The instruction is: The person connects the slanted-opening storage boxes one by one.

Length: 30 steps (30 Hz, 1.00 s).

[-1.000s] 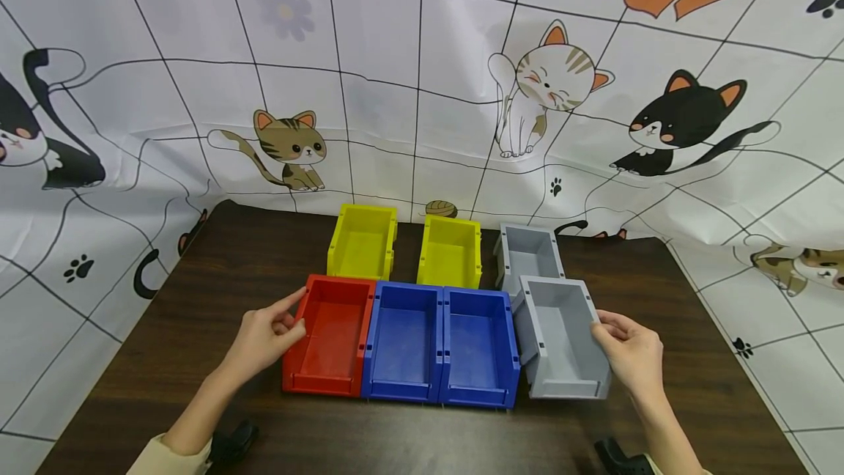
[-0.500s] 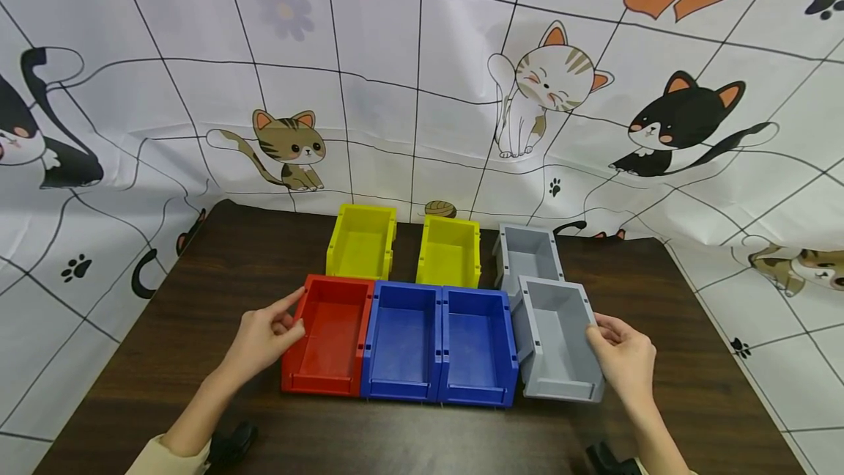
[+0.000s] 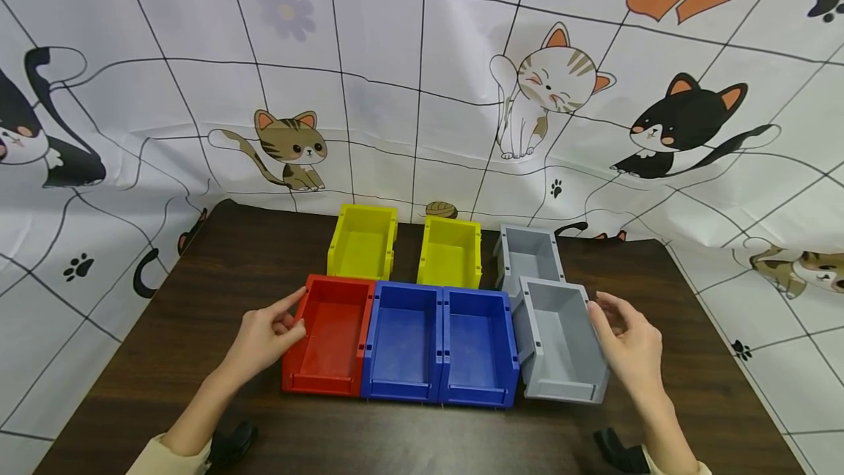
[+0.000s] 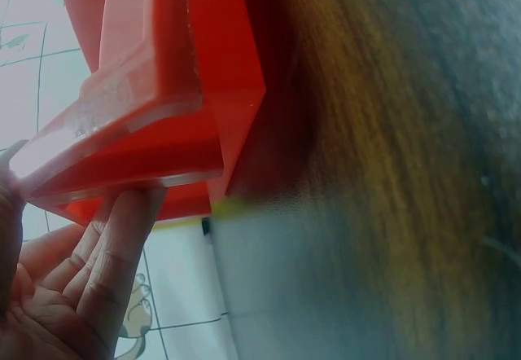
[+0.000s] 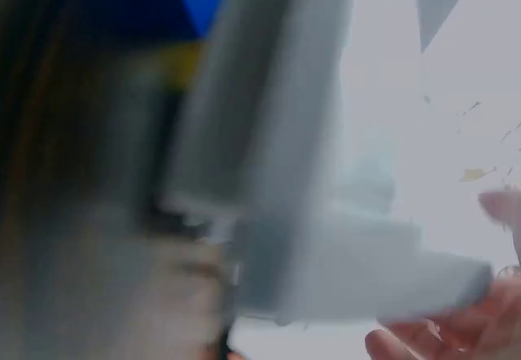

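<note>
In the head view my left hand (image 3: 260, 339) is at the left wall of a red storage bin (image 3: 332, 332). The left wrist view shows its thumb at the rim and its fingers (image 4: 122, 238) against the outer side, pinching the wall. Two blue bins (image 3: 404, 339) stand side by side right of the red one. A grey bin (image 3: 563, 343) sits at the row's right end, slightly askew. My right hand (image 3: 633, 347) is beside its right wall, thumb and fingers spread. The right wrist view is blurred; the thumb there stands away from the grey wall.
Behind the front row stand two yellow bins, one on the left (image 3: 363, 240) and another in the middle (image 3: 450, 251), and a smaller-looking grey bin (image 3: 530, 251). All rest on a dark wooden table (image 3: 422, 438). A cat-print curtain (image 3: 395, 94) hangs behind.
The right hand first gripped the front grey bin and shifted it slightly left; its fingers have now loosened and moved up along the right wall. The left hand stays in place.
</note>
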Each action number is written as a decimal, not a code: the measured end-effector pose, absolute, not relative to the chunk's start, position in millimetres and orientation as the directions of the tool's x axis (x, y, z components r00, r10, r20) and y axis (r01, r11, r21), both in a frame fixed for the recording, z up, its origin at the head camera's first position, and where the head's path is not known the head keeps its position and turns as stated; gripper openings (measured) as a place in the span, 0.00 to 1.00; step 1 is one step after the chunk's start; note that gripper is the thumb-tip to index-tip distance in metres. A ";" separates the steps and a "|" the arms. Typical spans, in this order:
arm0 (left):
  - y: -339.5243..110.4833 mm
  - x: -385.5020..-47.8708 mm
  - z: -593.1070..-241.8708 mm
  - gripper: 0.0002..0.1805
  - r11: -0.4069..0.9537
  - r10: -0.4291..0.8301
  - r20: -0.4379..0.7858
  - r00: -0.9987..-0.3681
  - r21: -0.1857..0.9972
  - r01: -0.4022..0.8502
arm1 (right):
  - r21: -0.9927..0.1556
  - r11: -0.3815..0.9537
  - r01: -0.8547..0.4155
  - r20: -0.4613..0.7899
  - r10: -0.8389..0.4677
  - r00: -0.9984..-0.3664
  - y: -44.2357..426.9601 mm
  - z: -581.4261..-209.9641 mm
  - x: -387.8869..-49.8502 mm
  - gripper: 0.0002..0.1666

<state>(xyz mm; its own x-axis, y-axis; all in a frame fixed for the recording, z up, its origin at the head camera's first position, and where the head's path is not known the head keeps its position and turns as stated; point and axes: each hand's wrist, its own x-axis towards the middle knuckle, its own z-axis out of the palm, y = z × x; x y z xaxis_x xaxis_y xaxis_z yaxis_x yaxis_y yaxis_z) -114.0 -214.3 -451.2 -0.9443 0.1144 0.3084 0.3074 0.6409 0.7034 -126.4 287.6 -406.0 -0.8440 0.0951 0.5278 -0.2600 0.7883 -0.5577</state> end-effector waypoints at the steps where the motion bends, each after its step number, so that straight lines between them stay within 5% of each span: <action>1: -214.3 -113.8 -451.1 0.28 0.639 0.113 0.312 -0.943 0.704 0.310 | -0.508 0.803 -0.311 0.533 0.009 -0.846 283.2 -401.0 -127.2 0.21; 5: -214.3 -113.2 -451.0 0.28 0.629 0.107 0.333 -0.937 0.707 0.323 | -0.360 0.815 -0.455 0.334 -0.343 -0.878 265.0 -388.4 -131.5 0.38; 8: -214.1 -113.0 -451.2 0.28 0.625 0.104 0.333 -0.937 0.711 0.322 | -0.302 0.824 -0.478 0.138 -0.459 -0.878 253.5 -385.9 -135.9 0.41; 15: -215.2 -114.6 -453.4 0.28 0.629 0.120 0.318 -0.940 0.709 0.320 | -0.216 0.856 -0.470 0.030 -0.475 -0.879 240.7 -386.0 -141.2 0.42; 30: -215.0 -113.8 -452.5 0.28 0.633 0.116 0.321 -0.940 0.705 0.319 | -0.140 0.876 -0.462 0.015 -0.464 -0.885 234.2 -391.6 -138.2 0.43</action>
<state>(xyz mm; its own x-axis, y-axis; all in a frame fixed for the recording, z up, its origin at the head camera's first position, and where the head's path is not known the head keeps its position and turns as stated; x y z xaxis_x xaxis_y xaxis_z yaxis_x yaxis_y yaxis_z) -113.8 -215.0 -452.5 -0.9401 0.1159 0.3205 0.3185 0.6335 0.7052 -138.2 234.2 -391.6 -0.8855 -0.4645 0.0146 -0.4618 0.8759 -0.1399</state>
